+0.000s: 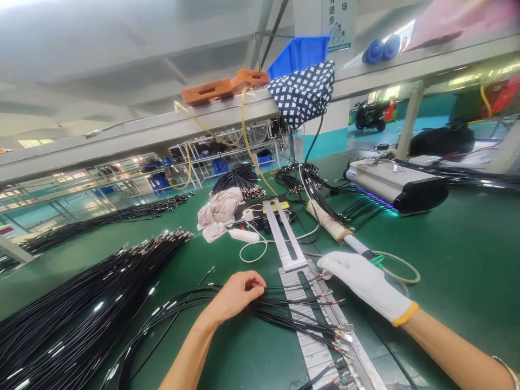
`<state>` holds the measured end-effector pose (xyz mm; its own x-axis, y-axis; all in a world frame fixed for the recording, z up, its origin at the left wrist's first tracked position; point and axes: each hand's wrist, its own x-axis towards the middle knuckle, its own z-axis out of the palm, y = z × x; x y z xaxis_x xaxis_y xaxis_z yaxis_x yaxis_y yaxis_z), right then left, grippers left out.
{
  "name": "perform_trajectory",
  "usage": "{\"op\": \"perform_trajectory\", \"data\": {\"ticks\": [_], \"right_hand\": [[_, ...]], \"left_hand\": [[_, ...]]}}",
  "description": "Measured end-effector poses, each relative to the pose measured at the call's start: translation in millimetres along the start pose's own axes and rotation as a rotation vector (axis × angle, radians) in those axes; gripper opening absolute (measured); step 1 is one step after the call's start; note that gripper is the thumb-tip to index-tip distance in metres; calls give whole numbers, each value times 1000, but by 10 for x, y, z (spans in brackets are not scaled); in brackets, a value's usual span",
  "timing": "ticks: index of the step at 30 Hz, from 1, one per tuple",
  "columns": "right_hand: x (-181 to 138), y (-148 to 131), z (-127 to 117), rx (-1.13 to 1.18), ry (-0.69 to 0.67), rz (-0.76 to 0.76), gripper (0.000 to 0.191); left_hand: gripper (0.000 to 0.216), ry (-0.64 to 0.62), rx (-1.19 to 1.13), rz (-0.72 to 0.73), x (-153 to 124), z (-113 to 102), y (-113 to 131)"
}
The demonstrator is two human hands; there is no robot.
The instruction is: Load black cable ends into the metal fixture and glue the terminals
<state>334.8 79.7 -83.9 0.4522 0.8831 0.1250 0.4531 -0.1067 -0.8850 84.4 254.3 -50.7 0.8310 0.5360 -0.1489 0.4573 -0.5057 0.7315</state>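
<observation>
Green tabletop (239, 368) is spreading beneath a slotted metal jig (289, 277). Left of the jig, the bare left hand (236, 295) is curling nearly closed, thumb close to forefinger, and is holding black cables (280, 319). At the jig's right edge, the right hand (357, 279), wearing a white glove (377, 295), is pinching the end of one cable between its fingertips. These cables are running across the jig, looking thin and glossy, fanning slightly and ending in silvery terminals (345, 336). Farther left of the jig, a thick cable bundle (101, 292) is lying.
</observation>
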Motion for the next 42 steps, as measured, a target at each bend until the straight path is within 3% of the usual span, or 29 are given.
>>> {"op": "perform_trajectory", "data": {"ticks": [9,16,26,34,42], "right_hand": [[22,59,21,56,-78,-31,30],[31,103,12,34,-72,-45,30],[4,108,59,-30,-58,5,21],[-15,-86,-17,32,-4,-23,38],[-7,-44,5,26,38,-17,42]], "left_hand": [[25,121,111,101,29,213,165],[20,239,160,103,29,247,200],[25,223,329,124,20,362,288],[28,345,592,78,-61,205,462],[29,243,777,-33,-178,150,647]]}}
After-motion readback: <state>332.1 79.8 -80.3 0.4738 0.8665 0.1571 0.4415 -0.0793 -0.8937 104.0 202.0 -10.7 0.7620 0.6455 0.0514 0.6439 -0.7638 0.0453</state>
